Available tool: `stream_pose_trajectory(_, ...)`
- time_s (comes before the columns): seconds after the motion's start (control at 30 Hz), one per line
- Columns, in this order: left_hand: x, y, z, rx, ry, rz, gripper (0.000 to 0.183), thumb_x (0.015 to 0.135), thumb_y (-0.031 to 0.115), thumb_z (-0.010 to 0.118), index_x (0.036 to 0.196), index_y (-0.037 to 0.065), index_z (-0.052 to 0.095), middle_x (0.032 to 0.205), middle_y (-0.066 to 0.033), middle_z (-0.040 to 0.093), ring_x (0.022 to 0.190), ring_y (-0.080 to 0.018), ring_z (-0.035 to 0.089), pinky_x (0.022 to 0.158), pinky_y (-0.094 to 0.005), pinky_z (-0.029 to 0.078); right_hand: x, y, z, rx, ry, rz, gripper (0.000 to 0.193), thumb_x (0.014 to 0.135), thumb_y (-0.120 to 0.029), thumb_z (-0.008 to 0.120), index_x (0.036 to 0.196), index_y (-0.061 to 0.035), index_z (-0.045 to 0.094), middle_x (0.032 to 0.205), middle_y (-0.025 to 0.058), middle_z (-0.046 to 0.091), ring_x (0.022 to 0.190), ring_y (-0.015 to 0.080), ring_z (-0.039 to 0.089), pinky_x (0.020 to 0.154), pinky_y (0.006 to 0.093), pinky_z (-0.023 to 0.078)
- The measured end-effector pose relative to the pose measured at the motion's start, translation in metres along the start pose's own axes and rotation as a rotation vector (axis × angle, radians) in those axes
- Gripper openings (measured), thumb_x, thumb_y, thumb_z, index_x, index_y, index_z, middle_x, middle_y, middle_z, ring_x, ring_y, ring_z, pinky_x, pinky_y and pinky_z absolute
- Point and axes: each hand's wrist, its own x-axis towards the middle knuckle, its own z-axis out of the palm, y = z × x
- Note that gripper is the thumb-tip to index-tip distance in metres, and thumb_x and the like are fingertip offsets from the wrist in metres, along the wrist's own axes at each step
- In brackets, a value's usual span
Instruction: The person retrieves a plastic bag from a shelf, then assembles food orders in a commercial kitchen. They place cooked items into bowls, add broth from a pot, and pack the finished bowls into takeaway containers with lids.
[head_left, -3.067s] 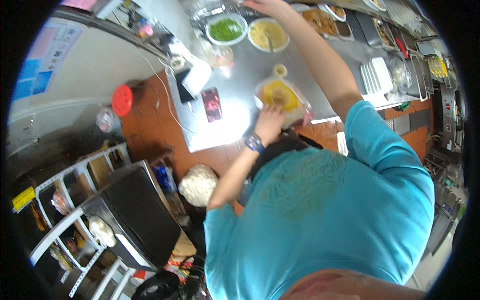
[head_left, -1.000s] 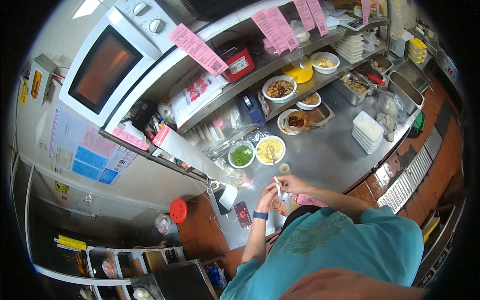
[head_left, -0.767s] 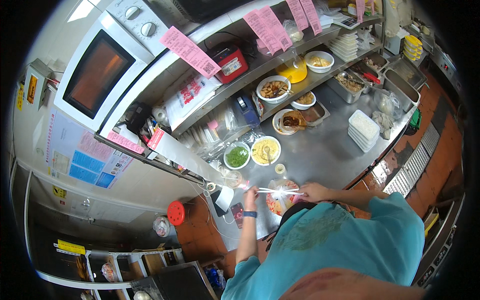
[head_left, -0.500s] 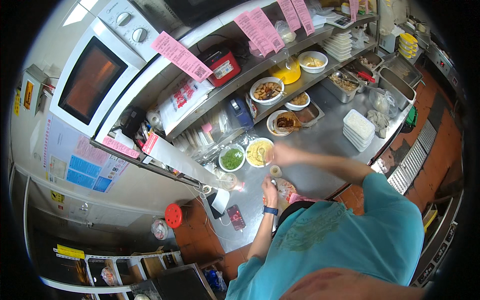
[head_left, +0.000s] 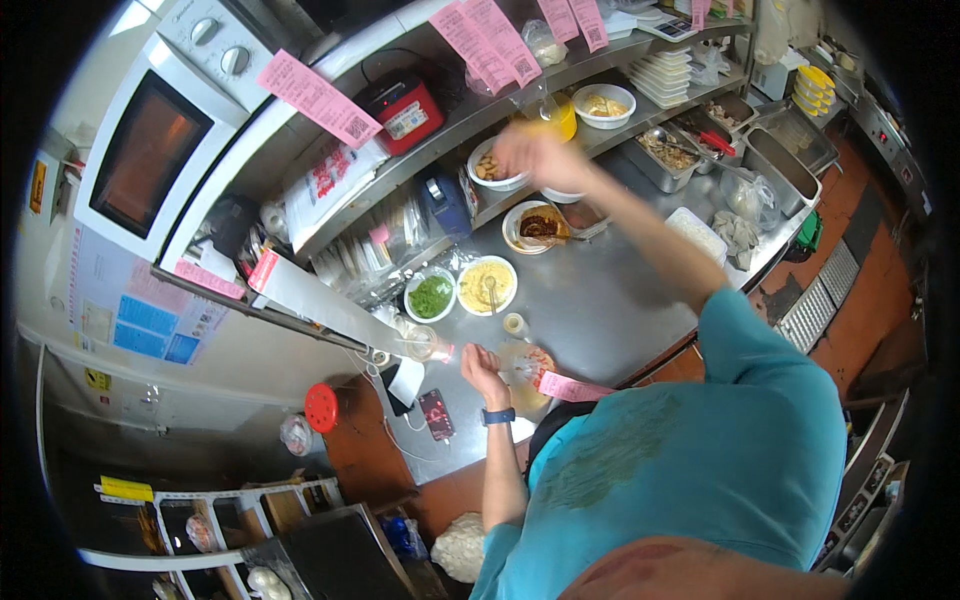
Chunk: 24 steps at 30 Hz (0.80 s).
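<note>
My left hand [head_left: 483, 370] is closed near the front of the steel counter, gripping the edge of a clear plastic bag [head_left: 518, 374] that has orange-pink food in it. A dark watch circles that wrist. Stretched out across the counter, my right hand [head_left: 537, 157] is over a white bowl of brown chunks [head_left: 488, 172] on the lower shelf. Motion blurs its fingers, and whether they hold anything is hidden. Between the hands stand a bowl of yellow minced food [head_left: 480, 295] with a spoon, a bowl of chopped greens [head_left: 432, 298] and a bowl of dark sauce [head_left: 525, 240].
A small pale roll [head_left: 515, 324] stands by the bag. A phone [head_left: 436, 414] with a cable lies at the left. Pink paper slips [head_left: 318, 98] hang from the upper shelf, beside a microwave [head_left: 150, 150]. Steel trays [head_left: 668, 157] and stacked white containers [head_left: 697, 238] are at the right.
My right hand has swung from beside the yellow minced food, up and away to the bowl of brown chunks. My left hand stays by the bag. The whole view has shifted slightly.
</note>
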Motion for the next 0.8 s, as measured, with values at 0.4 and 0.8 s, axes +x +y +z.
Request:
stream_pose_trajectory(0.4, 0.168, 0.208, -0.04, 0.559, 0.527, 0.792, 0.054, 0.087, 0.03, 0.076, 0.119, -0.006, 0.053, 0.114, -0.0195, 0.056, 0.107, -0.0272, 0.054, 0.098, -0.0386, 0.041, -0.178, -0.007, 0.238, -0.219, -0.686, 0.224, 0.009, 0.078, -0.005, 0.068, 0.087, -0.0032, 0.068, 0.075, 0.0191, 0.067, 0.072, 0.0359, 0.067, 0.069, 0.0436, 0.054)
stream_pose_trajectory(0.8, 0.248, 0.302, -0.057, 0.379, 0.176, 0.621, 0.018, 0.083, 0.008, 0.072, 0.099, 0.002, 0.071, 0.073, 0.0039, 0.055, 0.064, -0.0066, 0.046, 0.057, -0.0232, 0.038, 0.199, -0.087, 0.373, -0.38, -0.045, -0.532, 0.02, 0.083, -0.013, 0.065, 0.102, -0.0072, 0.069, 0.101, 0.0099, 0.067, 0.101, 0.0305, 0.061, 0.085, 0.041, 0.052)
